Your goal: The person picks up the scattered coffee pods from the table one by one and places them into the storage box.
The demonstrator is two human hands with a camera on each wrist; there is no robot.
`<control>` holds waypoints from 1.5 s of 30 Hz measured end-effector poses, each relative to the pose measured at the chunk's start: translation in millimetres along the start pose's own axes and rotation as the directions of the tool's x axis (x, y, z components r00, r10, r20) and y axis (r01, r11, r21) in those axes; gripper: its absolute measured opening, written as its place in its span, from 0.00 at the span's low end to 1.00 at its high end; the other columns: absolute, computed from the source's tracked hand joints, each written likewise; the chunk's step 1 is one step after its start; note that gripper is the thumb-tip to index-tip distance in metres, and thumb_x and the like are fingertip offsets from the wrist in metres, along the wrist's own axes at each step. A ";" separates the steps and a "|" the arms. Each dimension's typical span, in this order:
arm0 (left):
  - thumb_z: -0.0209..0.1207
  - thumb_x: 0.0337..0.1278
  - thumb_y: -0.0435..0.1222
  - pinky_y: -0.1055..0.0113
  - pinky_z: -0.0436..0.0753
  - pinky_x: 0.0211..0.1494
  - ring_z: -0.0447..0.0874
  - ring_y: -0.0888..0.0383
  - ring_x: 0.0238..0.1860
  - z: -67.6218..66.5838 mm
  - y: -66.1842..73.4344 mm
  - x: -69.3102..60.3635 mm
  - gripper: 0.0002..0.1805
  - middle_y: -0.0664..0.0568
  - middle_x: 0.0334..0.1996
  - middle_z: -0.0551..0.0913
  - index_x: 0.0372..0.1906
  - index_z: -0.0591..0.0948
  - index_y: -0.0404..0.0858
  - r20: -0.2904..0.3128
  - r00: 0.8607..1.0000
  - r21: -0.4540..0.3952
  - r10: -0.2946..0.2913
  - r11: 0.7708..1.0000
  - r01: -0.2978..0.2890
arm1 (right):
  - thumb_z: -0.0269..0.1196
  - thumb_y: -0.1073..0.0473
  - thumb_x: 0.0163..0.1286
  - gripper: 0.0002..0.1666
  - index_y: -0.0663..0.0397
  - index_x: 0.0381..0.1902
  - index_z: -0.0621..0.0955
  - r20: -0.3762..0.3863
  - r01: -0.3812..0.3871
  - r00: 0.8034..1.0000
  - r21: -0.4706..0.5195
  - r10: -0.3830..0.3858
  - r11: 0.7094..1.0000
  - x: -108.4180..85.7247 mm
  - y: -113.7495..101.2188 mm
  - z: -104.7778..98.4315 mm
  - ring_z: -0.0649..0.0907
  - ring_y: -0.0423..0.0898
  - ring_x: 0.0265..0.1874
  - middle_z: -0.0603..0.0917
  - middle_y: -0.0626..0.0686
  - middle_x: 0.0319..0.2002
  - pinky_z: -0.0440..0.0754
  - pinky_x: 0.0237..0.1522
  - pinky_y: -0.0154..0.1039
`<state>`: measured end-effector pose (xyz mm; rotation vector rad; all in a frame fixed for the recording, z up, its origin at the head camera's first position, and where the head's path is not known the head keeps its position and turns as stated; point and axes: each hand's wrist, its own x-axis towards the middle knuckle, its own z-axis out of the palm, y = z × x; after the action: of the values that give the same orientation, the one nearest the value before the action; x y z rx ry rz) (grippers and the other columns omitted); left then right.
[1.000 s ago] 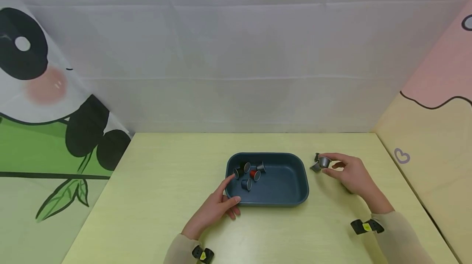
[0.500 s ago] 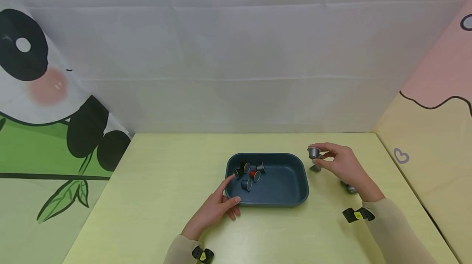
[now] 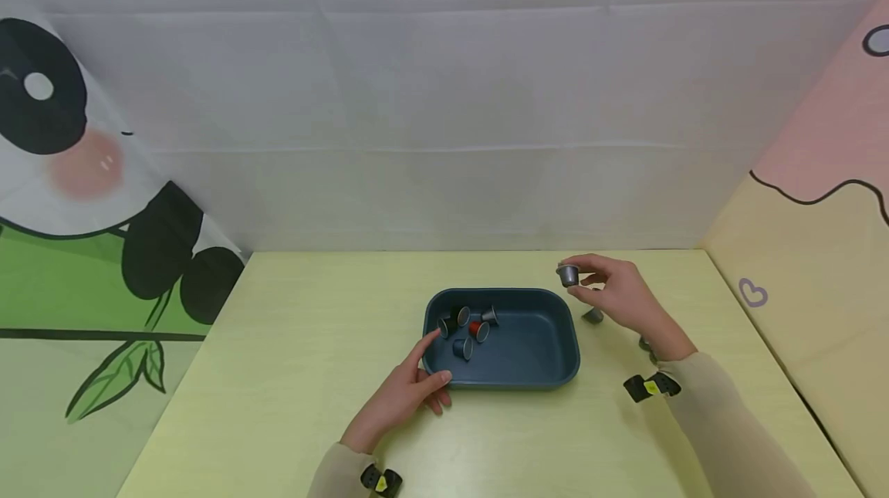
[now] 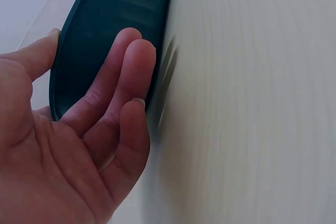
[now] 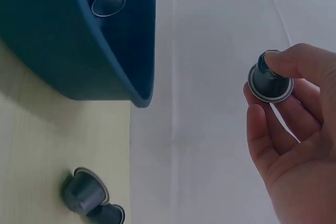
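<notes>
My right hand (image 3: pixel 614 293) pinches a grey coffee capsule (image 3: pixel 568 275) between thumb and fingers, held up near the back right corner of a dark blue tray (image 3: pixel 531 351). In the right wrist view the thumb presses on the narrow end of this capsule (image 5: pixel 269 85). Several capsules lie in the left part of the tray, among them a red capsule (image 3: pixel 479 330), a blue capsule (image 3: pixel 462 349) and a silver capsule (image 3: pixel 490 316). With extended index finger and thumb, my left hand (image 3: pixel 399 398) touches the tray's front left corner.
To the right of the tray, a loose grey capsule (image 3: pixel 593 316) lies on the pale yellow table (image 3: pixel 292 351). More capsules (image 3: pixel 645 344) are partly hidden by the right wrist. A white wall (image 3: pixel 444 135) stands behind the table, with printed panels on both sides.
My right hand has lifted the grey capsule and carried it left and back toward the tray, uncovering capsules on the table. The left hand and tray stay put.
</notes>
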<state>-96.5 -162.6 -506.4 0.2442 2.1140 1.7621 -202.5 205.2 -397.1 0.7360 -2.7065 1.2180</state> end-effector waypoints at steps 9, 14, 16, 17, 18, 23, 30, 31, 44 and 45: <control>0.58 0.71 0.46 0.60 0.84 0.39 0.87 0.43 0.28 0.4 -2.9 0.9 0.42 0.41 0.30 0.87 0.80 0.49 0.51 0.000 1.000 -0.007 -0.003 1.000 0.003 | 0.70 0.64 0.64 0.22 0.50 0.56 0.83 0.036 0.005 0.999 0.037 -0.006 0.999 17.0 -10.0 9.4 0.85 0.52 0.44 0.85 0.53 0.49 0.83 0.46 0.48; 0.58 0.71 0.45 0.60 0.84 0.39 0.87 0.43 0.28 0.5 -2.2 1.1 0.42 0.41 0.29 0.86 0.80 0.49 0.51 -0.002 1.000 -0.003 -0.001 1.000 0.001 | 0.71 0.63 0.64 0.22 0.49 0.56 0.83 0.053 -0.001 0.999 0.052 -0.002 0.999 27.7 -11.9 16.1 0.85 0.52 0.45 0.85 0.52 0.49 0.83 0.45 0.49; 0.58 0.71 0.45 0.60 0.84 0.39 0.87 0.43 0.28 0.6 -2.0 1.3 0.42 0.42 0.29 0.86 0.80 0.49 0.52 -0.002 1.000 -0.003 -0.001 1.000 0.001 | 0.71 0.64 0.64 0.22 0.50 0.56 0.83 0.053 0.007 0.999 0.057 -0.010 0.998 31.9 -11.9 19.4 0.85 0.52 0.44 0.86 0.52 0.49 0.83 0.45 0.48; 0.58 0.71 0.45 0.60 0.84 0.39 0.87 0.43 0.28 0.5 -2.2 1.5 0.41 0.42 0.29 0.86 0.80 0.49 0.52 -0.002 1.000 -0.003 0.000 1.000 0.000 | 0.71 0.64 0.64 0.22 0.50 0.56 0.83 0.052 0.012 0.999 0.057 -0.015 0.998 33.8 -12.6 21.1 0.85 0.52 0.44 0.86 0.52 0.49 0.83 0.45 0.48; 0.58 0.71 0.45 0.60 0.84 0.39 0.87 0.43 0.28 0.3 -2.3 1.5 0.41 0.42 0.29 0.86 0.80 0.49 0.51 -0.002 1.000 -0.004 0.001 1.000 -0.001 | 0.70 0.64 0.64 0.22 0.51 0.56 0.83 0.052 0.020 0.998 0.058 -0.023 0.998 35.6 -13.0 22.8 0.85 0.52 0.44 0.85 0.53 0.49 0.83 0.46 0.48; 0.59 0.71 0.45 0.60 0.84 0.39 0.87 0.43 0.28 -0.3 -2.9 1.4 0.42 0.41 0.29 0.86 0.80 0.49 0.51 0.000 1.000 -0.008 -0.003 1.000 0.003 | 0.70 0.64 0.63 0.21 0.52 0.55 0.84 0.052 0.039 0.998 0.075 -0.043 0.996 43.0 -15.9 31.3 0.85 0.53 0.43 0.85 0.54 0.49 0.84 0.44 0.47; 0.59 0.71 0.46 0.60 0.85 0.40 0.87 0.42 0.28 -0.9 -3.4 1.0 0.42 0.40 0.29 0.86 0.80 0.49 0.51 0.000 1.000 -0.020 -0.005 1.000 0.005 | 0.71 0.65 0.63 0.21 0.52 0.54 0.84 0.054 0.052 0.997 0.173 -0.062 0.984 52.7 -12.5 44.8 0.85 0.51 0.43 0.86 0.52 0.49 0.83 0.47 0.51; 0.59 0.70 0.46 0.60 0.85 0.39 0.87 0.42 0.28 -1.0 -3.5 1.0 0.42 0.40 0.29 0.86 0.80 0.49 0.51 0.000 1.000 -0.021 -0.006 1.000 0.006 | 0.71 0.66 0.63 0.21 0.52 0.54 0.84 0.055 0.057 0.996 0.185 -0.068 0.981 53.9 -11.4 47.0 0.85 0.51 0.44 0.85 0.53 0.49 0.82 0.48 0.52; 0.59 0.70 0.46 0.58 0.84 0.38 0.87 0.42 0.28 -0.8 -2.6 -0.6 0.42 0.41 0.30 0.86 0.80 0.49 0.51 -0.004 1.000 -0.018 -0.013 1.000 0.013 | 0.70 0.65 0.65 0.21 0.56 0.57 0.83 0.042 0.032 0.998 0.305 -0.047 0.952 59.5 1.8 68.9 0.85 0.54 0.44 0.84 0.58 0.52 0.85 0.44 0.41; 0.59 0.70 0.46 0.58 0.84 0.38 0.87 0.42 0.28 -0.9 -2.6 -0.7 0.42 0.41 0.30 0.86 0.80 0.49 0.51 -0.003 1.000 -0.021 -0.012 1.000 0.012 | 0.70 0.65 0.65 0.22 0.56 0.57 0.83 0.040 0.027 0.998 0.310 -0.041 0.950 59.8 2.6 70.0 0.85 0.54 0.44 0.84 0.58 0.52 0.84 0.44 0.41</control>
<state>-95.9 -164.2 -508.7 0.2229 2.0934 1.7784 -248.2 132.5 -430.6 0.8484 -2.5529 1.6597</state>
